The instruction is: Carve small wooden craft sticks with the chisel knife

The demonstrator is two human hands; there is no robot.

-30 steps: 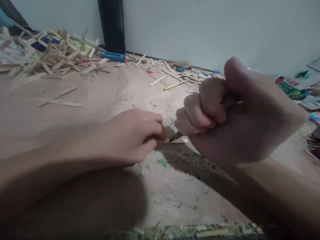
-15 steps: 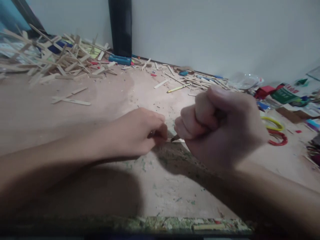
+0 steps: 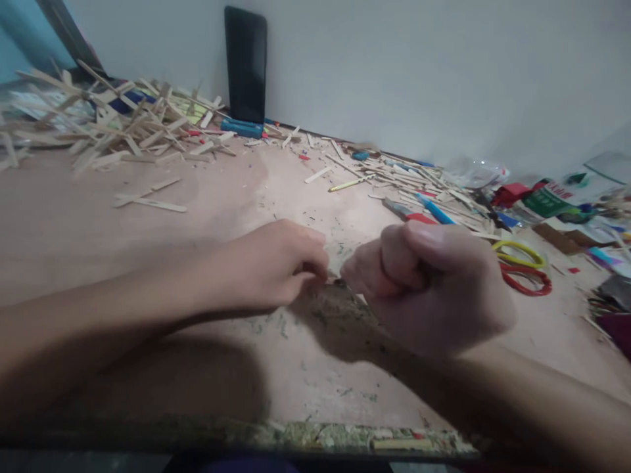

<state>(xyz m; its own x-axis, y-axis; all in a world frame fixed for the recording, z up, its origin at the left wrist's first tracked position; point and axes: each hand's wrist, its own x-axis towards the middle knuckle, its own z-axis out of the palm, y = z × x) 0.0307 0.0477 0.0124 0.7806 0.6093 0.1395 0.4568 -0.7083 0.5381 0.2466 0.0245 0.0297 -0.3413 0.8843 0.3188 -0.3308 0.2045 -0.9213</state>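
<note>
My left hand point(image 3: 288, 263) rests low over the table point(image 3: 221, 374), fingers curled and pinched together at their tips. Facing it, my right hand point(image 3: 434, 286) is closed in a fist, thumb on top. Between the two hands a small dark tip point(image 3: 339, 282) shows at the right fist's edge, close to the left fingertips. The rest of what each hand grips is hidden. Green and dark shavings point(image 3: 283, 325) lie scattered around and below the hands. Just behind the right fist are scissors point(image 3: 525, 282) with yellow and red handles, partly covered, and a blue pen point(image 3: 434, 209).
A heap of wooden craft sticks point(image 3: 133, 128) fills the back left, with two crossed sticks point(image 3: 158, 203) before it. A black phone point(image 3: 245, 66) stands in a blue holder point(image 3: 241, 128) at the wall. A yellow pencil point(image 3: 351, 184), more sticks point(image 3: 409, 174) and plastic packaging point(image 3: 552, 197) lie behind and right.
The view has shifted, showing the phone's top and the scissors' blade. My right fist sits slightly lower and further left, nearer my left fingers; less of the dark tip shows.
</note>
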